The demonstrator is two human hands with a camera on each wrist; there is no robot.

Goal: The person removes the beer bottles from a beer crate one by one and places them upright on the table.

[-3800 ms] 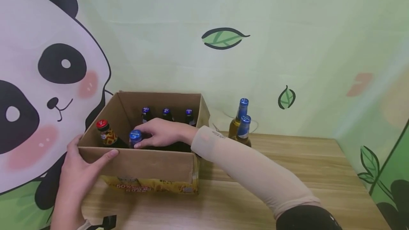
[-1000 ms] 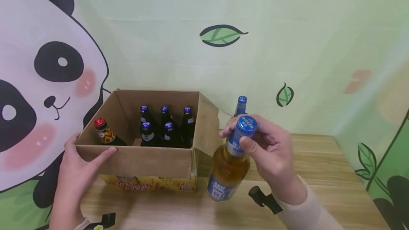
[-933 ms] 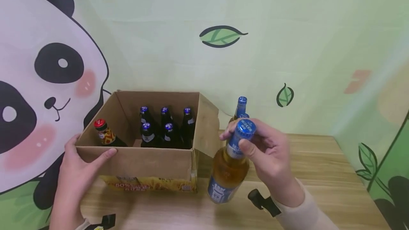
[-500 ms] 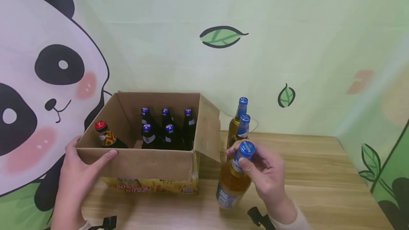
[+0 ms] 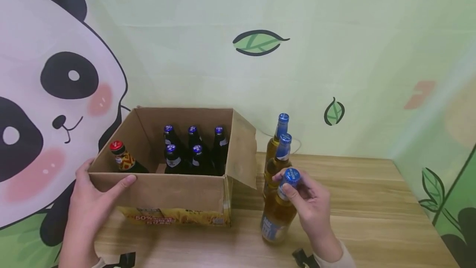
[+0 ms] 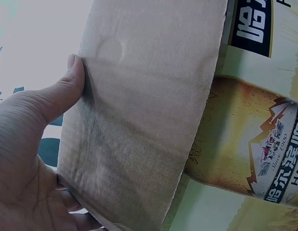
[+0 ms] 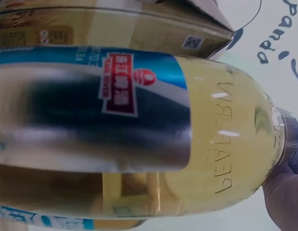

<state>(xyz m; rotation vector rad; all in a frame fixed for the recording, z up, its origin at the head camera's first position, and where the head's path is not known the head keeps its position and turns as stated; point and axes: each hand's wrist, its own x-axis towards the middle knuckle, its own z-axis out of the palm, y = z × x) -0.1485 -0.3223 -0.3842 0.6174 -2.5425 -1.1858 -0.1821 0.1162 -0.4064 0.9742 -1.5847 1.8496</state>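
Observation:
My left hand [image 5: 91, 202] grips the near left corner of an open cardboard box [image 5: 163, 189], thumb over the front flap; the left wrist view shows the thumb at the flap [image 6: 144, 96] edge. With thumb and fingers, my right hand [image 5: 314, 208] holds a blue-capped amber beer bottle [image 5: 277, 216] by its neck, upright at the table, right of the box. Its blue and silver label [image 7: 154, 115] fills much of the right wrist view. Just behind it, two similar blue-capped bottles, a nearer one [image 5: 281, 158] and a farther one [image 5: 282, 126], stand in line.
Inside the box, several dark bottles [image 5: 174, 160] with blue caps cluster at the right. A red-capped bottle [image 5: 124, 156] leans at the left. The box's right flap [image 5: 241, 148] juts outward toward the standing bottles. Behind the wooden table [image 5: 353, 202] hangs a panda-print cloth [image 5: 186, 53].
The right hand has lifted a blue-capped bottle out of the box, carried it right and lowered it in front of the other two. The left hand still grips the box corner.

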